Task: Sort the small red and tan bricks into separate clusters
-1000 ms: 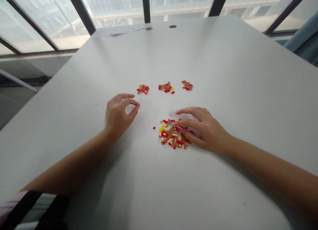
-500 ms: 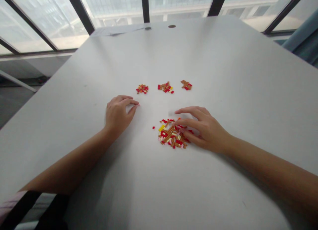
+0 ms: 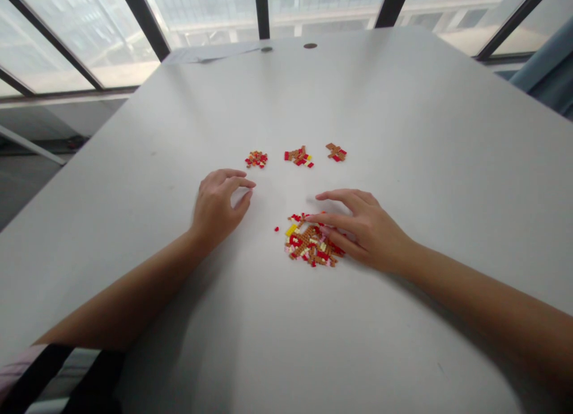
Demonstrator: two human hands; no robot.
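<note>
A mixed pile of tiny bricks (image 3: 308, 244), red, brown, yellow and pale, lies on the white table (image 3: 403, 121). My right hand (image 3: 362, 226) rests over its right side with fingers spread, fingertips touching the bricks. My left hand (image 3: 219, 202) lies on the table to the left of the pile, fingers loosely curled, thumb and forefinger apart, nothing visible in it. Farther back sit three small sorted heaps: a left heap (image 3: 256, 158), a middle heap (image 3: 298, 156) and a right heap (image 3: 336, 152).
One stray red brick (image 3: 277, 229) lies just left of the pile. Paper sheets (image 3: 210, 54) rest at the table's far edge near two round holes. Windows with dark frames stand behind the table.
My left hand has shifted slightly right and forward, its fingers closing then loosening. My right hand's fingertips have crept a little left over the pile.
</note>
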